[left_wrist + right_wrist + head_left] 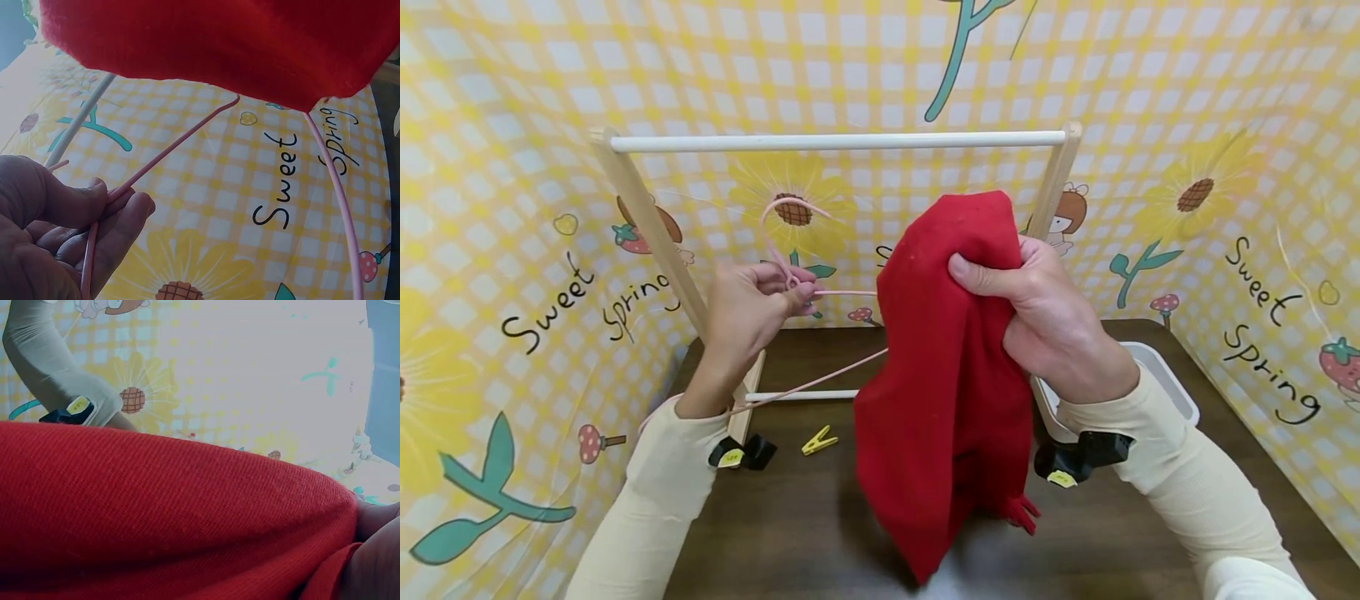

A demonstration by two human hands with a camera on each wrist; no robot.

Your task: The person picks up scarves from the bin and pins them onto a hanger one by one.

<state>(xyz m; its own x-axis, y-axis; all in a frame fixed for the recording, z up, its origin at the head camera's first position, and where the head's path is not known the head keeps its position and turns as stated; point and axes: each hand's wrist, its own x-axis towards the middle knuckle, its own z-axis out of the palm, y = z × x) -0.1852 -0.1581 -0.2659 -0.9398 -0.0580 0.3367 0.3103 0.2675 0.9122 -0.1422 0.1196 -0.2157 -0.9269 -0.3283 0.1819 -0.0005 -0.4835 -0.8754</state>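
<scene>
Left hand (pixel 760 304) pinches pink hanger (pixel 850 292) below hook; right hand (pixel 1052 312) grips red scarf (pixel 921 375), hiding hanger's 3 o'clock end.

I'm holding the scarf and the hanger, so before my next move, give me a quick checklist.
1. Left hand pinching the hanger: ok, just below the hook.
2. Right hand gripping the scarf: ok, near its upper folds.
3. Scarf draped over the hanger's lower bar: cannot tell; the scarf hides where they meet.
4. Hook free of cloth: ok, it stands bare above the left hand.
5. Rack's top bar unobstructed: ok, visible from post to post.
6. Clip on the scarf, if wanted: not ok; it lies on the table.
</scene>
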